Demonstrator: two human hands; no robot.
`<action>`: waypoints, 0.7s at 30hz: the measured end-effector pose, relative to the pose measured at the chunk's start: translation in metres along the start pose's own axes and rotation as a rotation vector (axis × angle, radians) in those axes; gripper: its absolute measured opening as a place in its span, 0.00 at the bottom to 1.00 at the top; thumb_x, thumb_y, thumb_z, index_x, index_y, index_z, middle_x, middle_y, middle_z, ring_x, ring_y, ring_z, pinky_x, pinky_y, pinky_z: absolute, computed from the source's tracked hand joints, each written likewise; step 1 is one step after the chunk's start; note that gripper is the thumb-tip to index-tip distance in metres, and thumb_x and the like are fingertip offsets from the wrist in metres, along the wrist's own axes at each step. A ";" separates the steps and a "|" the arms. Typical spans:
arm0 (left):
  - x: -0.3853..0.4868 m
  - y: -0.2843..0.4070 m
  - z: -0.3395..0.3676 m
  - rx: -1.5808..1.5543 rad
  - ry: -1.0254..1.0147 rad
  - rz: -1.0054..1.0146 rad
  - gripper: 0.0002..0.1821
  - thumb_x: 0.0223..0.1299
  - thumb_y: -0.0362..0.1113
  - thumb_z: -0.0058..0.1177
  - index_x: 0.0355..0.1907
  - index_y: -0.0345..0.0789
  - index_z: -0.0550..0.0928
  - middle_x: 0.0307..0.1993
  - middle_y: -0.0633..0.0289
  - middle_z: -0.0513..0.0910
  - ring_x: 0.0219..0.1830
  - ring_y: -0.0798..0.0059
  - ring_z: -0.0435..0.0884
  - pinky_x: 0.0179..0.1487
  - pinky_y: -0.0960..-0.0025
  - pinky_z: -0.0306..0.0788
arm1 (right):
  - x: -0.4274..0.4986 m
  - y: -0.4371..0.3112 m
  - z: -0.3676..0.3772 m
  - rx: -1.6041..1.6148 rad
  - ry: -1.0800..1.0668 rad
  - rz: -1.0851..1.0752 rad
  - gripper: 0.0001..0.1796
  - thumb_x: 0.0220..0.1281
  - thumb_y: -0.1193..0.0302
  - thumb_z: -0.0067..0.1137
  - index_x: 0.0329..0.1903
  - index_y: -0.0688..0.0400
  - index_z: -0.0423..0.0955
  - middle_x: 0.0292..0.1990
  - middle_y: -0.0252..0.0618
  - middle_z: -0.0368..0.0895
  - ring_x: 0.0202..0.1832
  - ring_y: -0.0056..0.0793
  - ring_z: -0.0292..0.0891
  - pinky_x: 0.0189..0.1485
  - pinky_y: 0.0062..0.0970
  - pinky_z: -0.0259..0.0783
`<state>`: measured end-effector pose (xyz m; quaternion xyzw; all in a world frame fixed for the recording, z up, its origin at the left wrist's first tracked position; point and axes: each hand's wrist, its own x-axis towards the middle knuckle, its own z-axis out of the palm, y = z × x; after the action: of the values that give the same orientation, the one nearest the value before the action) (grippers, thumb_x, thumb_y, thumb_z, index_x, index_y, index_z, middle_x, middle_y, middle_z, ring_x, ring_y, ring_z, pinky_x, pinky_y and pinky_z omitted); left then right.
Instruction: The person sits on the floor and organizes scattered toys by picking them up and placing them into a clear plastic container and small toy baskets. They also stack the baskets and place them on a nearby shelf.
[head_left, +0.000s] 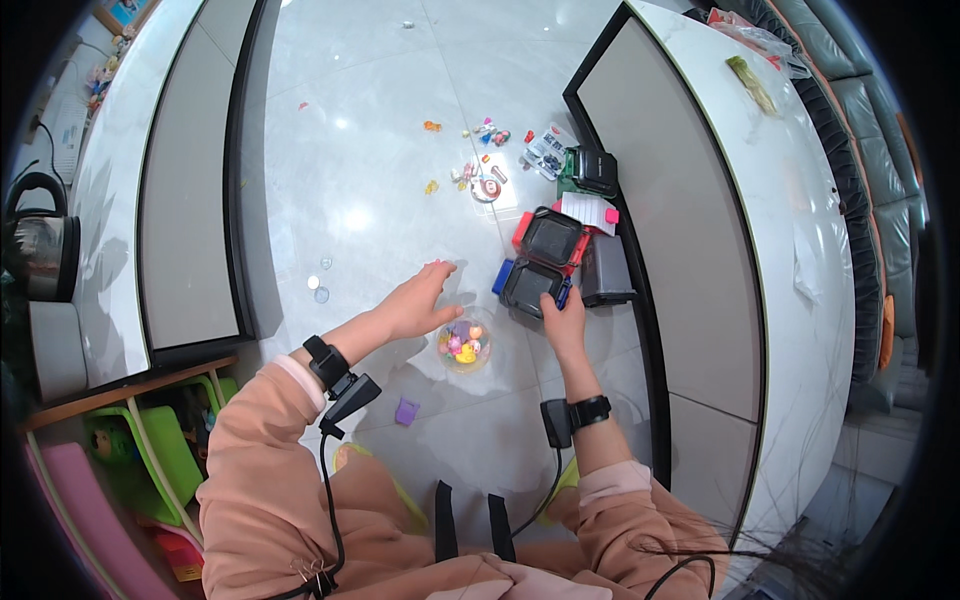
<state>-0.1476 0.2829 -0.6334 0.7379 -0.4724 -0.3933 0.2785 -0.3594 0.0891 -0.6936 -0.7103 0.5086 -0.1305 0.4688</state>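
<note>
My right hand (563, 319) grips the near edge of a shallow black box with blue side parts (532, 285), its thumb laid on the rim. Just beyond that box sits a similar black box with red side parts (553, 236). Stretched out over the floor, my left hand (420, 300) has its thumb apart from its fingers and holds nothing that I can see. A small pink thing shows at its fingertips, too little to make out. Near the left thumb is a clear round bowl (465, 366) with several small toys inside, among them a yellow duck (466, 353).
Small toys and figures (465, 176) lie scattered farther out on the tiled floor. A grey bin (606, 274) and a black case (596, 172) stand against the right cabinet (690, 225). A purple toy piece (406, 411) lies near my feet. Clear discs (322, 294) are at left.
</note>
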 end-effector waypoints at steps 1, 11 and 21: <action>0.000 0.001 -0.001 -0.012 -0.006 -0.016 0.38 0.60 0.47 0.59 0.66 0.28 0.61 0.60 0.41 0.68 0.59 0.52 0.74 0.61 0.59 0.70 | -0.007 -0.006 -0.001 -0.031 0.048 -0.103 0.21 0.55 0.65 0.61 0.48 0.66 0.72 0.37 0.56 0.80 0.42 0.52 0.79 0.44 0.42 0.72; 0.000 0.019 -0.010 0.066 0.243 0.195 0.35 0.57 0.37 0.61 0.66 0.35 0.64 0.62 0.44 0.66 0.58 0.53 0.74 0.60 0.60 0.71 | -0.043 -0.040 -0.027 -0.565 -0.115 -0.702 0.22 0.42 0.77 0.66 0.46 0.57 0.75 0.38 0.40 0.78 0.43 0.41 0.75 0.46 0.39 0.68; 0.014 0.010 0.013 0.250 0.065 0.262 0.21 0.54 0.35 0.61 0.53 0.39 0.78 0.62 0.46 0.67 0.62 0.49 0.70 0.62 0.56 0.70 | -0.061 -0.024 -0.006 -0.577 -0.104 -0.870 0.23 0.37 0.80 0.66 0.43 0.56 0.75 0.35 0.36 0.75 0.39 0.38 0.73 0.42 0.36 0.66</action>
<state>-0.1605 0.2652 -0.6370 0.7112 -0.6005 -0.2678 0.2487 -0.3762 0.1387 -0.6536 -0.9617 0.1576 -0.1323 0.1812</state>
